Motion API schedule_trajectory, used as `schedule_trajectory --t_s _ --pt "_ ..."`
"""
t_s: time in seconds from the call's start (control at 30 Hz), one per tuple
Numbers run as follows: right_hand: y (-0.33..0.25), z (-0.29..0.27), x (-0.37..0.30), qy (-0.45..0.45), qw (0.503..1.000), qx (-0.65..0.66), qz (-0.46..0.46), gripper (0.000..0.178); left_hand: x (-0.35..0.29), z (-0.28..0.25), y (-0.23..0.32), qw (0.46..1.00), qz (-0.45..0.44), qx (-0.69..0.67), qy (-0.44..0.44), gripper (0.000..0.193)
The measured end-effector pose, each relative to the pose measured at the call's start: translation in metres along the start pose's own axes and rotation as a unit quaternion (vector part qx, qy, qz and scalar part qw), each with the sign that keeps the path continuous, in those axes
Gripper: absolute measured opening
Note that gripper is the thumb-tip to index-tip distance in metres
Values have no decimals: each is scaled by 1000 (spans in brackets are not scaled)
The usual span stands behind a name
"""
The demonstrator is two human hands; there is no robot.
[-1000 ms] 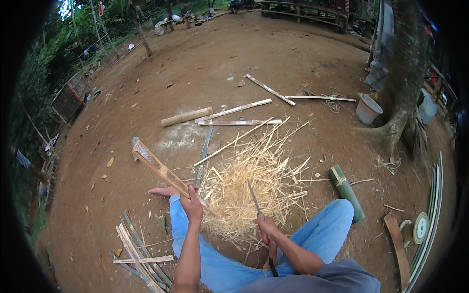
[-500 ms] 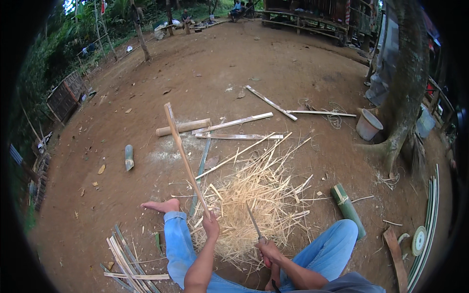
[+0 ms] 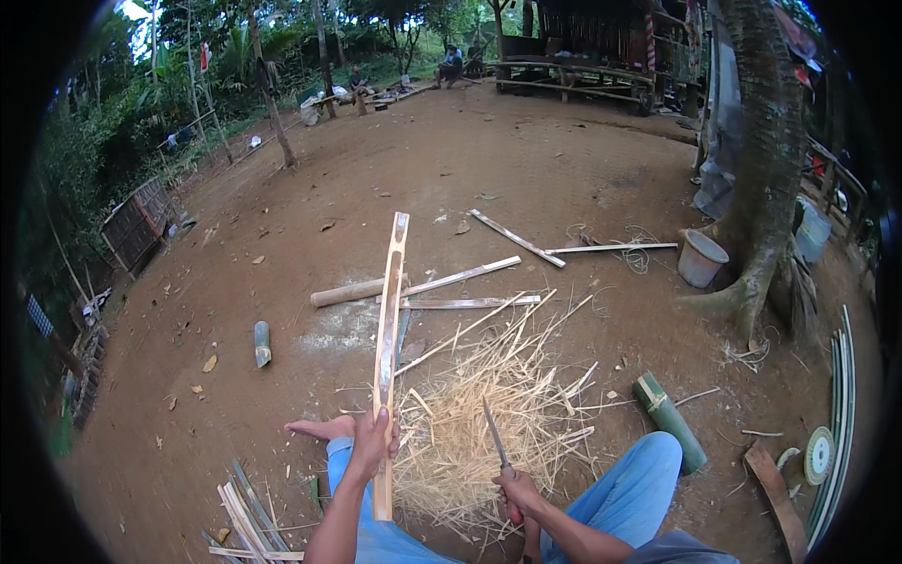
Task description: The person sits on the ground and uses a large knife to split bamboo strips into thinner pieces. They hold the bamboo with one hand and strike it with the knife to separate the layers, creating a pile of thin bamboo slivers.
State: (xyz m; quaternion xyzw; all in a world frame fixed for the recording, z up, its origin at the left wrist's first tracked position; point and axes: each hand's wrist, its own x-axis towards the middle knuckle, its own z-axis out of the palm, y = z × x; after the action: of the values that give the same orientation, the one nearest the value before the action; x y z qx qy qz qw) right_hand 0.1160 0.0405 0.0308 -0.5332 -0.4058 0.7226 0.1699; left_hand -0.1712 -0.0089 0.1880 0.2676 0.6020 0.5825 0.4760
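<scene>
The left hand (image 3: 371, 440) is clamped on a split bamboo slat (image 3: 389, 348) running near-vertical at frame centre-left; the right hand (image 3: 517, 491), lower centre, grips a knife (image 3: 496, 439), blade angled toward the slat.

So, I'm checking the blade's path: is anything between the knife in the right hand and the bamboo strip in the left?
Nothing visible. Between knife and bamboo strip is only open air above the shavings pile.
</scene>
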Motion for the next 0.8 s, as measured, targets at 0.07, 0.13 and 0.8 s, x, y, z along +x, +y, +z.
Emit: schedule_trajectory --t_s 0.07,0.13,0.8 --pt "9 -27 -79 7 999 -15 -37 20 -101 32 -3 999 -25 -27 -28 34" --pt "26 -51 -155 12 996 -31 -81 21 -196 58 -14 998 -40 -19 -43 35" --pt "245 -261 -704 7 938 -167 -305 37 -860 276 -155 999 -26 7 21 28"
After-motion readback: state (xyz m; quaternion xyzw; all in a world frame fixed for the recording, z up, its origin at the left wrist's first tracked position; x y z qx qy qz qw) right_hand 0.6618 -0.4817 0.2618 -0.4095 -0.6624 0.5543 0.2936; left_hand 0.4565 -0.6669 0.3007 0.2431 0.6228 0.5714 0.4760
